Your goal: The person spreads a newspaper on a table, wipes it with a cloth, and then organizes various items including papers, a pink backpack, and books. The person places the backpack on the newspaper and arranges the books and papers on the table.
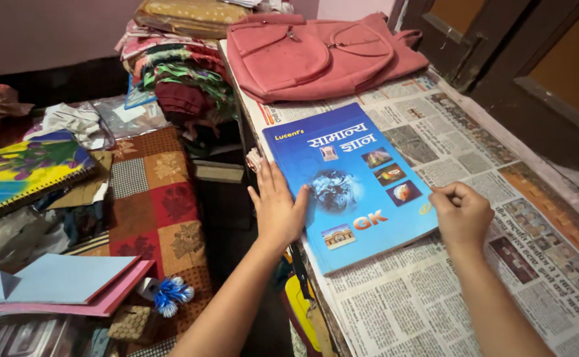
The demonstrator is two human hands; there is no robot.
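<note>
A blue book lies closed and flat on a table spread with newspaper, near the middle of the view, its long side running from 11 o'clock to 5 o'clock. The left hand rests flat and spread, palm down, on the book's spine edge at about 9 o'clock of the cover, fingers pointing toward 12. The right hand sits at the book's 3 o'clock edge, its fingers curled in and its fingertips pinching the rim of the cover; whether the cover has lifted cannot be told. The two hands are well apart, with the book between them.

At 12 o'clock of the book a pink bag lies on the far end of the table, just clear of the book's top corner. At 10 o'clock a pile of folded clothes stands beside the table. Toward 9 o'clock a bed with a patchwork cover carries a spiral notebook with a bright painted cover, and at 8 o'clock lie sheets of pale blue and pink paper. Just beside them is a small blue and white tassel.
</note>
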